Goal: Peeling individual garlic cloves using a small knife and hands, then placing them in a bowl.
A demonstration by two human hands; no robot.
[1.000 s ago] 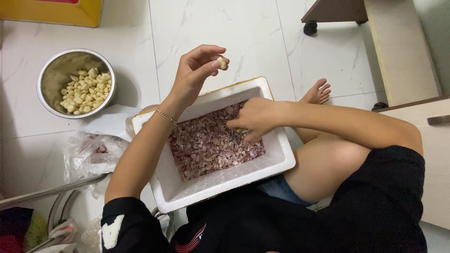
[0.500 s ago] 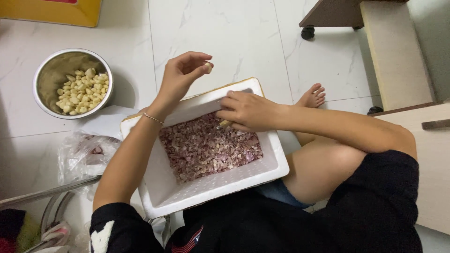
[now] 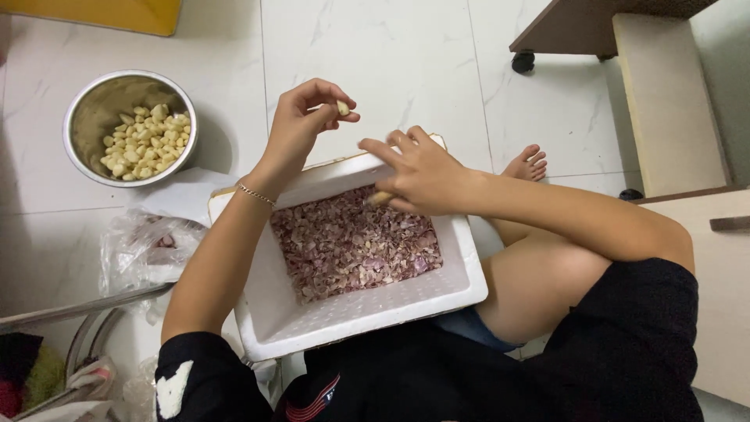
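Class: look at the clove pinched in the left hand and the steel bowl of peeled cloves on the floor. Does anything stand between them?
Nothing visible does. The left hand holds the clove above bare floor tiles; the steel bowl sits open-topped to its left.

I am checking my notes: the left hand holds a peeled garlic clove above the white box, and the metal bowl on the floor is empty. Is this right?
Not quite. The head view shows the metal bowl holding peeled cloves, not empty. The left hand does hold a clove above the white box.
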